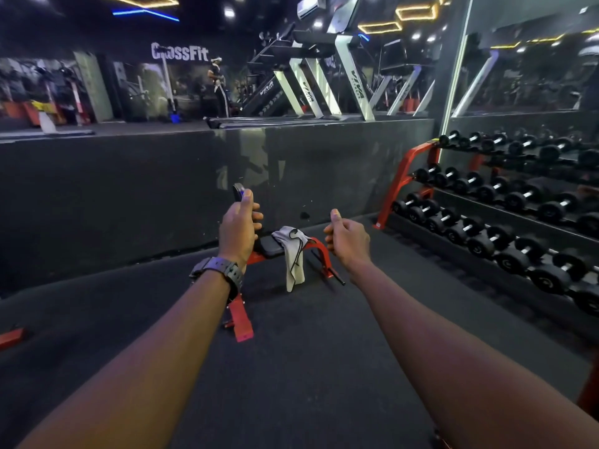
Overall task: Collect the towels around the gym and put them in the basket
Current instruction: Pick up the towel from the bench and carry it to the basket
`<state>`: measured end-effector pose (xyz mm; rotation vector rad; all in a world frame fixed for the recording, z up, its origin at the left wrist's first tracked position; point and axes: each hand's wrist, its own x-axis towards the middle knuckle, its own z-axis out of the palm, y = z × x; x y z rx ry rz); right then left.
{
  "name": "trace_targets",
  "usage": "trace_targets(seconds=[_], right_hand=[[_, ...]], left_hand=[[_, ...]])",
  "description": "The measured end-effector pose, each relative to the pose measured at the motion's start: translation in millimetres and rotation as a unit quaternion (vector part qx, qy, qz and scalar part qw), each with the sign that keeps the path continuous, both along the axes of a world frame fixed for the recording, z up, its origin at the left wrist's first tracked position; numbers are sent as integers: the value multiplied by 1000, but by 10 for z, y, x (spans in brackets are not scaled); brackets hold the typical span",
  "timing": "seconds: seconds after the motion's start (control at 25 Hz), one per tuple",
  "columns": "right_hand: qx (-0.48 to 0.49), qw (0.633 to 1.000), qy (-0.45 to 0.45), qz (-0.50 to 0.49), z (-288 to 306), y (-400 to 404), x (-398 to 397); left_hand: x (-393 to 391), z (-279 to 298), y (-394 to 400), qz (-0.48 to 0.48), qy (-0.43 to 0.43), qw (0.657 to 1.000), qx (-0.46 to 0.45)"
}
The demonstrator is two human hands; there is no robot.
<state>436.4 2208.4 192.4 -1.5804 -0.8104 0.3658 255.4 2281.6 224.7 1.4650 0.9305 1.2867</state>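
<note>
— Where is the towel [293, 254]?
— Draped over the far end of the red bench [275, 246].
— And the hands?
— Left hand [238, 226] grips a small dark device [238, 191]; right hand [346, 238] is curled, holding nothing.

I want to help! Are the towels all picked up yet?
Not yet. A grey towel still hangs over the red bench. The left hand holds a small dark device, not a towel; the right hand holds nothing. No basket is in view.
</note>
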Motion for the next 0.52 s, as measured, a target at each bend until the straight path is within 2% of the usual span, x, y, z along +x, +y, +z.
trace_targets(seconds=[0.52], right_hand=[[-24,1000,12,-7,-82,3305,1267]], left_hand=[[1320,-163,3319,-29,4,999,-12]])
